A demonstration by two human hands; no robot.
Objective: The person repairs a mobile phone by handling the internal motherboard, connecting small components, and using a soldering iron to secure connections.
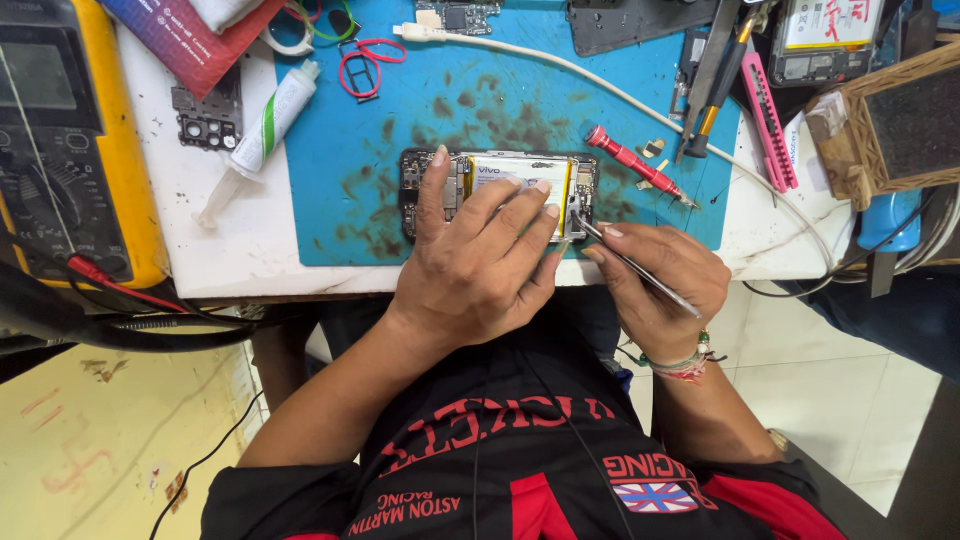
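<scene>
On the blue mat (pixel 400 120), the left hand (pixel 478 260) presses flat on the open phone (pixel 497 190); the right hand (pixel 660 285) pinches tweezers (pixel 630 265). Nearby lie a red screwdriver (pixel 630 160) and a white tube (pixel 262 130).

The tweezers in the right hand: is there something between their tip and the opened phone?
Nothing visible. The tweezers in the right hand already reach the opened phone at its right end; the left hand lies on its middle, beside the tip.
</scene>
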